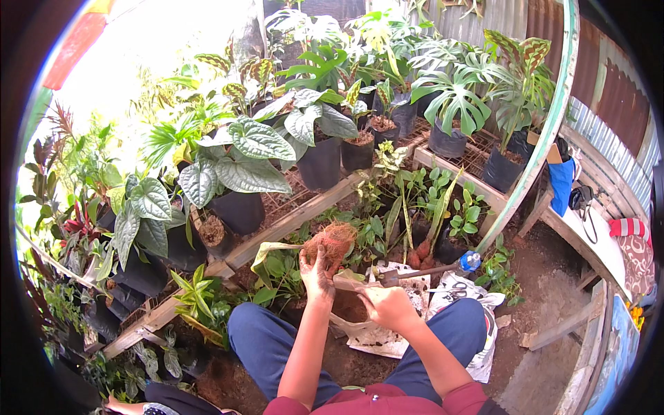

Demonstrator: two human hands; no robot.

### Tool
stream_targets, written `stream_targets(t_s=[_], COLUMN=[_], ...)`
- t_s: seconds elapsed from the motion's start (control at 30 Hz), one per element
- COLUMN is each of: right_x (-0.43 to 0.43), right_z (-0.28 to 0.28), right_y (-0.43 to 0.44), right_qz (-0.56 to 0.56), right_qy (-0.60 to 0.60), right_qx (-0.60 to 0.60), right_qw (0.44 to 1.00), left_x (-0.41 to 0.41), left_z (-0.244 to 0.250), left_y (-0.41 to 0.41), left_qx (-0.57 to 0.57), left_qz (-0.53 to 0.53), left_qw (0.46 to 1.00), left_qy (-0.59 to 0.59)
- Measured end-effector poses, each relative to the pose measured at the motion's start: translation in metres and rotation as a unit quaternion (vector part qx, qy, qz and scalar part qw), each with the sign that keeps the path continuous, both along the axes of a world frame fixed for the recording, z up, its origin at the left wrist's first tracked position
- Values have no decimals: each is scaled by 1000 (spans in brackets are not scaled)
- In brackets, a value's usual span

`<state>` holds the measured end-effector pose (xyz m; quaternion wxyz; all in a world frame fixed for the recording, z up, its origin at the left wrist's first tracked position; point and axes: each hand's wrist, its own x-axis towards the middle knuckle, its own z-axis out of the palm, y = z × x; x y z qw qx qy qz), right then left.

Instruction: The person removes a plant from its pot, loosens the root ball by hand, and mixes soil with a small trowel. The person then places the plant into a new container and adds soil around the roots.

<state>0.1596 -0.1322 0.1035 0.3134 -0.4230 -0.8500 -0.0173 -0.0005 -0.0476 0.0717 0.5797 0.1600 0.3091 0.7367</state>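
My left hand holds a root ball wrapped in brown, reddish fibre, raised above my lap. A pale-edged leaf sticks out to its left, seemingly from the same plant. Just below, my right hand is closed on a pale flat strip, perhaps wood, whose far end lies close to my left wrist. Between my knees is an opened white sack with dark soil in it. Beyond my right hand rests a trowel with blue wrapping at its handle end.
Potted plants in black bags stand on a wood-framed mesh bench ahead. Snake plants grow below it. At right are a printed white sack, a curved green post and a white-topped bench. Another person's leg shows lower left.
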Motion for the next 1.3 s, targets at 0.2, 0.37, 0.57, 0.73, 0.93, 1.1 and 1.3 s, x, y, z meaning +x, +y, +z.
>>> stream_targets(t_s=[0.2,0.37,0.57,0.73,0.93,1.1,1.3], right_x=[6,2,11,12,15,22,23], right_z=[24,43,56,67,77,72,65], right_y=[-5,-7,7,23,38,54,71], right_qz=[-11,8,-27,-23,-36,-34,-64], right_qy=[-97,-74,-100,-82,-62,-30,-6], right_qx=[-30,-26,-16,27,12,33,18], right_qw=[995,997,994,996,997,998,998], left_x=[-4,-4,-17,-23,-24,-25,-33], left_z=[-2,-12,-20,-33,-20,-17,-16], left_y=[-1,-3,-3,0,-12,-18,-22], left_qx=[-16,-34,-5,60,99,125,123], left_qz=[10,64,47,34,10,-29,-95], left_qw=[1000,992,985,965,924,901,895], left_qy=[6,106,169,255,368,415,418])
